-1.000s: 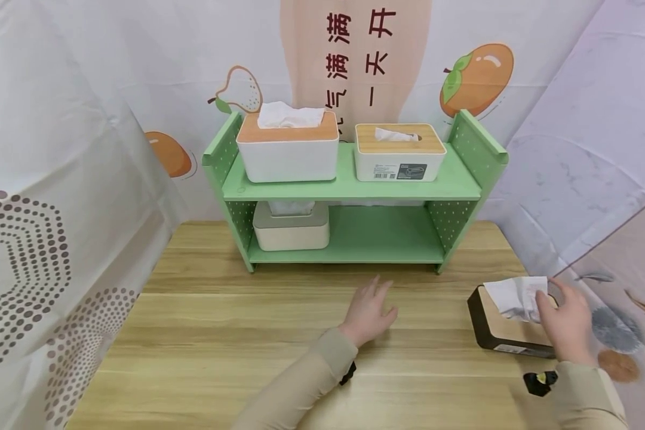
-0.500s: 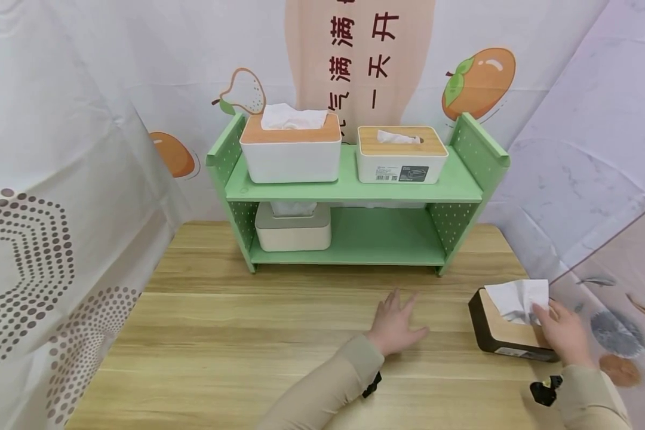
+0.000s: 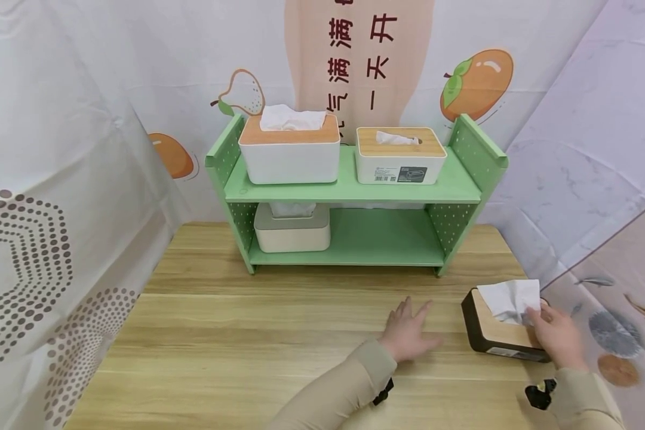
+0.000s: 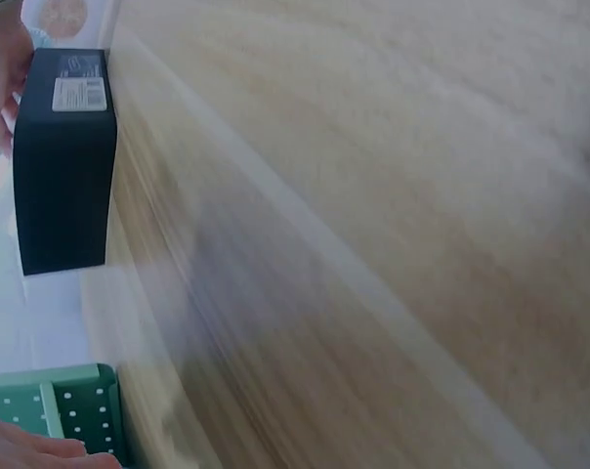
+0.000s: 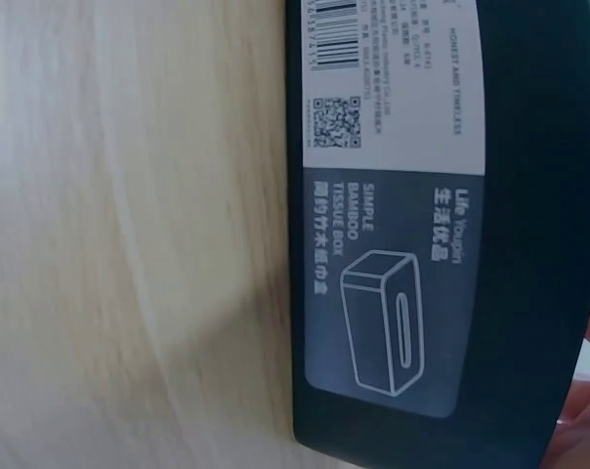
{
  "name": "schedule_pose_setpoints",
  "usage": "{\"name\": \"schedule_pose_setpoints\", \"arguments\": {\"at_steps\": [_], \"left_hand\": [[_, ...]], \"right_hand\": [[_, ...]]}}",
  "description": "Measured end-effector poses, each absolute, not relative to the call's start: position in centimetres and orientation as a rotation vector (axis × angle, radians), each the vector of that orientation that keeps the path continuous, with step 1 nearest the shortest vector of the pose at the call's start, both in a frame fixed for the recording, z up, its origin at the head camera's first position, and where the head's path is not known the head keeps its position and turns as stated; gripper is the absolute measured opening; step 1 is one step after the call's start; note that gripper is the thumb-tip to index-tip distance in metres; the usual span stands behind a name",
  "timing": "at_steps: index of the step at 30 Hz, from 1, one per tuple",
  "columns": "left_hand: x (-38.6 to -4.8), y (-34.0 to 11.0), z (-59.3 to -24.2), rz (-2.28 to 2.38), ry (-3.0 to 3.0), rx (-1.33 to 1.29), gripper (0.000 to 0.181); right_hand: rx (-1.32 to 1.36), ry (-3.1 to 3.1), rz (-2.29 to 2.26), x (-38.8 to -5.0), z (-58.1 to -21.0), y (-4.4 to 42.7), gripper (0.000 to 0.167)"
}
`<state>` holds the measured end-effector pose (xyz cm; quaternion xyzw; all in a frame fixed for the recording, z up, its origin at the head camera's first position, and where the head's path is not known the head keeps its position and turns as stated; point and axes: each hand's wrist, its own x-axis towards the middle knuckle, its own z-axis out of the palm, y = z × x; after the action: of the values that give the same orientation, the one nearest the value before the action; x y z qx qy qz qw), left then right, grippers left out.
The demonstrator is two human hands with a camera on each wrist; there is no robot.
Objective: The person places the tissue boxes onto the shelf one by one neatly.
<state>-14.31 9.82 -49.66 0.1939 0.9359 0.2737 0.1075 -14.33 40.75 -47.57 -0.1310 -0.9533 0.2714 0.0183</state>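
A black tissue box (image 3: 510, 334) with a light wood top and a white tissue (image 3: 512, 298) poking out lies on the table at the right. My right hand (image 3: 561, 337) grips the box at its right end, thumb beside the tissue; its fingertips are partly hidden. In the right wrist view the box's labelled side (image 5: 393, 283) fills much of the picture, with fingers (image 5: 573, 420) at the right edge. My left hand (image 3: 408, 334) is over the table left of the box, fingers spread, holding nothing. The left wrist view shows the box's dark end (image 4: 65, 195) apart from that hand.
A green two-tier shelf (image 3: 355, 192) stands at the back. On its upper tier sit a large white tissue box (image 3: 292, 158) and a smaller one (image 3: 400, 164); a grey-topped tissue box (image 3: 292, 236) is below, left. Printed cloths (image 3: 586, 197) surround the wooden table (image 3: 220, 334).
My left hand has moved right, toward the black tissue box. My right hand has lowered at the box's right end, and the box has slid slightly left with it.
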Motion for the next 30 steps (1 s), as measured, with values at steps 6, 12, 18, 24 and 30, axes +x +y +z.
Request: {"name": "schedule_pose_setpoints", "arguments": {"at_steps": [6,12,18,24,30], "left_hand": [[-13.9,9.5,-49.6,0.788,2.741,0.583,0.076],[-13.9,9.4,-49.4,0.779,2.746,0.585,0.076],[-13.8,9.6,-49.3,0.783,2.737,0.580,0.077],[-13.5,9.5,-49.3,0.766,2.716,0.579,0.076],[-13.4,9.3,-49.7,0.783,2.695,0.580,0.076]], "right_hand": [[-0.350,-2.956,0.837,-14.6,-47.8,39.3,0.062],[-0.277,-2.970,0.921,-14.6,-47.6,37.7,0.063],[-0.229,-2.970,0.939,-14.7,-47.7,36.0,0.063],[-0.192,-2.983,0.942,-14.3,-47.8,34.3,0.061],[-0.155,-2.966,0.976,-14.4,-47.8,32.7,0.060]]}}
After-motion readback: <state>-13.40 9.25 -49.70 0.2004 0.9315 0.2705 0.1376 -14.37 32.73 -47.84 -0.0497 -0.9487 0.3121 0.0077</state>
